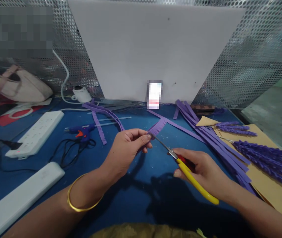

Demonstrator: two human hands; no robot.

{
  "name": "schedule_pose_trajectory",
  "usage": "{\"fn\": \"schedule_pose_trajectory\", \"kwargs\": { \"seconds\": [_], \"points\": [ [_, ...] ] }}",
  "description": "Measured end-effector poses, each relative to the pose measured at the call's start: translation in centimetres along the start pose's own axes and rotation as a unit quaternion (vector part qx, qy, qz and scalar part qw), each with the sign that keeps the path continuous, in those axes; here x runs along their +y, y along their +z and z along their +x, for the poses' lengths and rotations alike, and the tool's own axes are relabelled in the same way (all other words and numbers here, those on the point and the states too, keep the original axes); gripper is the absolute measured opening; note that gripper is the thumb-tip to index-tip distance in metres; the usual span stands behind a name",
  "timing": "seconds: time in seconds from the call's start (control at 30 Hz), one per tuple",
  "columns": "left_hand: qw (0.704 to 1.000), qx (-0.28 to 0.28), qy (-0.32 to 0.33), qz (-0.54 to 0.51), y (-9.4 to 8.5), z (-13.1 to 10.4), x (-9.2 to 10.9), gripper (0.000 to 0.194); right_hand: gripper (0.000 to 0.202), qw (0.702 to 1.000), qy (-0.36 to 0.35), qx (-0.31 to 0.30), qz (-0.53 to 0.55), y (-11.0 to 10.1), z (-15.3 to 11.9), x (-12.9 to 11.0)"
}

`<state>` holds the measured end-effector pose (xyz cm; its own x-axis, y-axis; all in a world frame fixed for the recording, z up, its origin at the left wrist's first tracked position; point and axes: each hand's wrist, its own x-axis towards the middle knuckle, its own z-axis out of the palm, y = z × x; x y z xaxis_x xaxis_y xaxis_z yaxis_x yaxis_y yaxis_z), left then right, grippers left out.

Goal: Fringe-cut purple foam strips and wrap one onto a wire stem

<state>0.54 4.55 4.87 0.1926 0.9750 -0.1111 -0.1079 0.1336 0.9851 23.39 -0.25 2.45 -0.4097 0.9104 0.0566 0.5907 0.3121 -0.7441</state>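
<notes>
My left hand (133,142) pinches a purple fringed strip (158,127) between thumb and fingers; the strip's free end points up and away. A thin metal wire (162,144) runs from these fingertips down to the tool in my right hand. My right hand (196,165) is closed around pliers (193,180) with a yellow handle and a red one, their metal jaws at the wire's lower end. Whether the wire is gripped or only touched is hard to tell. Behind my hands, a flat purple strip (185,128) lies on the blue table (141,205).
Purple strips (220,142) and lavender stems (262,158) on brown paper (267,134) lie to the right. Leftward are a blue glue gun (85,131) with a tangled cord, a power strip (38,134) and a long white device (27,198). A phone (154,94) leans against the white board (153,49).
</notes>
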Motion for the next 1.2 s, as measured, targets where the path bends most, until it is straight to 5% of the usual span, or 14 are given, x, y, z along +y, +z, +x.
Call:
{"fn": "schedule_pose_trajectory", "kwargs": {
  "seconds": [0.33, 0.87, 1.2],
  "points": [
    [1.0, -0.004, -0.005, 0.005, 0.1, 0.0, 0.4, 0.011, 0.031, 0.999, 0.016, -0.02, 0.034, -0.1, 0.1, 0.2],
    [0.994, -0.052, -0.086, -0.047, -0.5, 0.3, 0.6, 0.014, 0.039, 0.969, 0.04, -0.07, 0.235, -0.9, 0.6, -1.4],
    [0.998, -0.021, -0.05, -0.023, -0.3, -0.1, 0.7, 0.012, 0.03, 0.998, 0.026, -0.01, 0.062, -0.5, 0.1, -0.3]
  ]
}}
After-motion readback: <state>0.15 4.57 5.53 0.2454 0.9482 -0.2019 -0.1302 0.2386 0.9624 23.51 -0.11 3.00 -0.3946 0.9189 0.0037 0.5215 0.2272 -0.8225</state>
